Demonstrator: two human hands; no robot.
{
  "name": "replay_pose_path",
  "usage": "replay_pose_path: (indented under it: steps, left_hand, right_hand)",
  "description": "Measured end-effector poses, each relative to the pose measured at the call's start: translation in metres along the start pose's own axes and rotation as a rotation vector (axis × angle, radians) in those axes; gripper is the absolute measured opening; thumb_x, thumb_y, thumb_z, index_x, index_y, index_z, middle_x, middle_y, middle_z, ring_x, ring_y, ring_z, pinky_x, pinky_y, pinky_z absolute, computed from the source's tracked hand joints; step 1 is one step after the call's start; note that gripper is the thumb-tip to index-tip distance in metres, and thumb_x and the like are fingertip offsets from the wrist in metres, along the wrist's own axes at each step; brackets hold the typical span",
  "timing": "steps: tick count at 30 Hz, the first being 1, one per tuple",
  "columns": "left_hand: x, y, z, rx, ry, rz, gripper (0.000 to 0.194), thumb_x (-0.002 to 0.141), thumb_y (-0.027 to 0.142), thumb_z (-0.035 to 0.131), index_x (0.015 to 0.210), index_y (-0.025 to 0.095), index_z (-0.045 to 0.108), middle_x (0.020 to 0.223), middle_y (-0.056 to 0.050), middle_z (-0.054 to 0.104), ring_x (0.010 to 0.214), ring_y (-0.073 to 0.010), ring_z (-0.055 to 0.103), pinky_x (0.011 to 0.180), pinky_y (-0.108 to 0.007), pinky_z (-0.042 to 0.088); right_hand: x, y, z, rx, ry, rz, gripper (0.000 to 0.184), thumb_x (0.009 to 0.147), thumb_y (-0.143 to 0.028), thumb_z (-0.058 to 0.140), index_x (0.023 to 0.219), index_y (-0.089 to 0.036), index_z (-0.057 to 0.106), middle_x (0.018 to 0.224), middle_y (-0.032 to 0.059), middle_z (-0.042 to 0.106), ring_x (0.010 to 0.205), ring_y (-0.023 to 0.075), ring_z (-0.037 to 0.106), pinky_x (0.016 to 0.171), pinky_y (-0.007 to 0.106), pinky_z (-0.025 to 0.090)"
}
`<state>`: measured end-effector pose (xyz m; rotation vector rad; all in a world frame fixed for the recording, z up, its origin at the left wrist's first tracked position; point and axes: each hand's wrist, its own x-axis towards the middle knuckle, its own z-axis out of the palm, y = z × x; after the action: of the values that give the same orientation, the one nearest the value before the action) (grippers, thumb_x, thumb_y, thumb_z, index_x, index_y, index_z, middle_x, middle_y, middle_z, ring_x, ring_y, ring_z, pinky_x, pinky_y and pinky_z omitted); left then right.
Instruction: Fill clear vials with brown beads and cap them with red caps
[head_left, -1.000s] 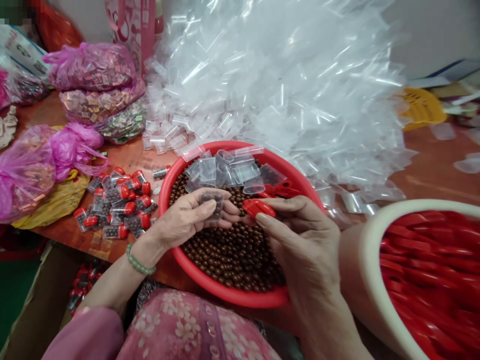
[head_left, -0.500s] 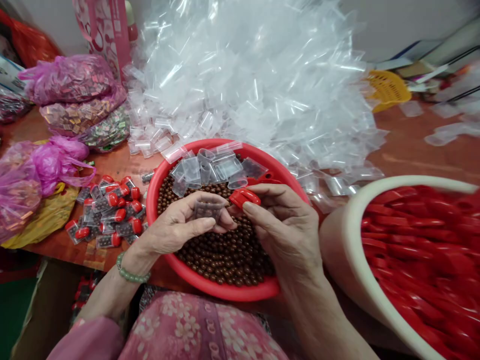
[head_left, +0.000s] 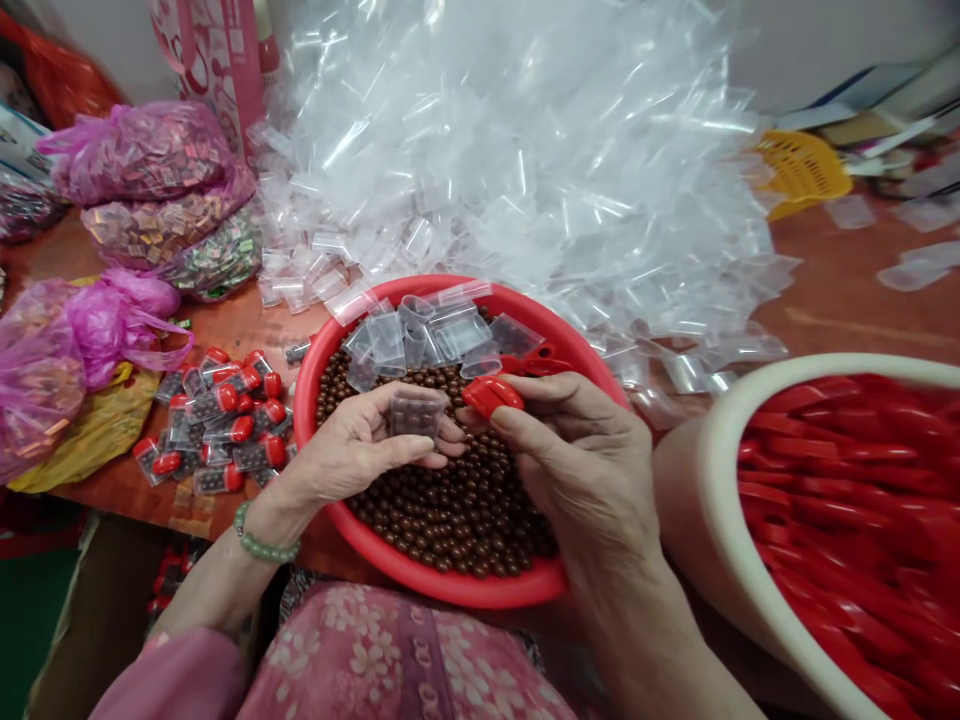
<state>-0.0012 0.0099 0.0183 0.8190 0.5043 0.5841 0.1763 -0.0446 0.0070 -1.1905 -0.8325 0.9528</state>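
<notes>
My left hand (head_left: 360, 450) is closed on a clear plastic sleeve (head_left: 416, 415) with dark brown balls showing inside it. Between thumb and fingers, my right hand (head_left: 577, 450) pinches a glossy red plastic cap (head_left: 493, 394). Cap and sleeve are close together but apart. Both hands are over a red basin (head_left: 450, 588) of brown balls (head_left: 465, 510). Several clear sleeves (head_left: 450, 330) lie on the balls at the basin's far side, and more red caps (head_left: 544, 360) rest there behind my right hand.
A large heap of clear sleeves (head_left: 510, 150) covers the back. Filled sleeves with red caps (head_left: 225, 415) lie to the left, near pink bags (head_left: 150, 160). On the right stands a cream tub (head_left: 720, 470) of red pieces (head_left: 862, 520). A yellow basket (head_left: 806, 170) is behind it.
The sleeve in my left hand is tilted more upright, showing the balls inside more plainly. My right hand still holds the red cap, and the view has shifted slightly.
</notes>
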Motion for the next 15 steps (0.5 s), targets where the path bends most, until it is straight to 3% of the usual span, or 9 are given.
replay_pose_path:
  steps: [6,9,15]
  left_hand:
    - [0.001,-0.004,-0.003,-0.025,-0.009,-0.069,0.041,0.071,0.01,0.078,0.109,0.017,0.065,0.097,-0.007,0.073,0.091,-0.0173,0.071,0.082,-0.028,0.056]
    - [0.002,-0.007,-0.004,-0.05,-0.026,-0.084,0.042,0.071,0.007,0.076,0.11,0.017,0.065,0.097,-0.007,0.074,0.091,-0.0166,0.071,0.083,-0.028,0.056]
    - [0.002,-0.008,-0.008,-0.1,-0.112,-0.12,0.034,0.073,0.01,0.075,0.105,0.013,0.068,0.097,-0.01,0.075,0.091,-0.0167,0.071,0.083,-0.027,0.056]
  right_hand:
    - [0.009,-0.014,0.005,-0.082,-0.052,-0.044,0.017,0.074,-0.025,0.08,0.089,-0.028,0.073,0.089,-0.0026,0.075,0.082,0.0142,0.071,0.079,0.028,0.059]
    - [0.017,-0.021,0.013,-0.098,-0.137,-0.069,0.016,0.073,-0.024,0.08,0.087,-0.027,0.072,0.084,-0.0024,0.074,0.077,0.0143,0.07,0.074,0.028,0.058]
    - [0.023,-0.021,0.023,-0.156,-0.267,0.02,0.017,0.073,-0.032,0.08,0.083,-0.024,0.07,0.076,-0.0014,0.071,0.068,0.0142,0.067,0.061,0.026,0.055]
